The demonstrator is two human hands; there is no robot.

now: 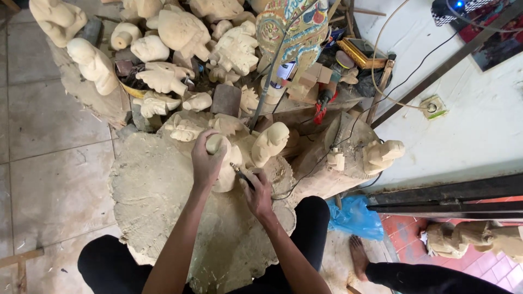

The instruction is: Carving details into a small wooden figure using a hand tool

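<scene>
A carver sits at a broad, chip-strewn stump block (158,185), the landmark here, w/ dozens of pale unfinished wooden figures (180,32) heaped beyond its far edge. At the block's centre-top stands the piece in hand, a small pale wood figure (223,163), upright on the block. The left hand (206,158) is wrapped round the figure's head and shoulder, fingers closed, pinning it to the block; the right hand (257,193) is closed on a slim dark-handled carving tool (242,175), tip at the figure's right flank. Judged from this, the cut goes best w/ short, shallow strokes, the tool angled away from the bracing fingers, the left grip firm so the piece can't rock, wrist low to the block for control; a slip toward the left thumb looks the main risk. A second pale figure (269,142) stands just right of the work, near enough to be knocked. Beyond the block's far-right edge: a painted, multicoloured flat panel (294,27) on a stick, a flat rectangular yellow-edged box (359,54), and a small white-and-blue labelled container (283,73); text too small to tell. Right of the block, on the floor, a crumpled blue plastic bag (354,215). A green-rimmed wall socket (433,106) sits further right, cable plugged in.
</scene>
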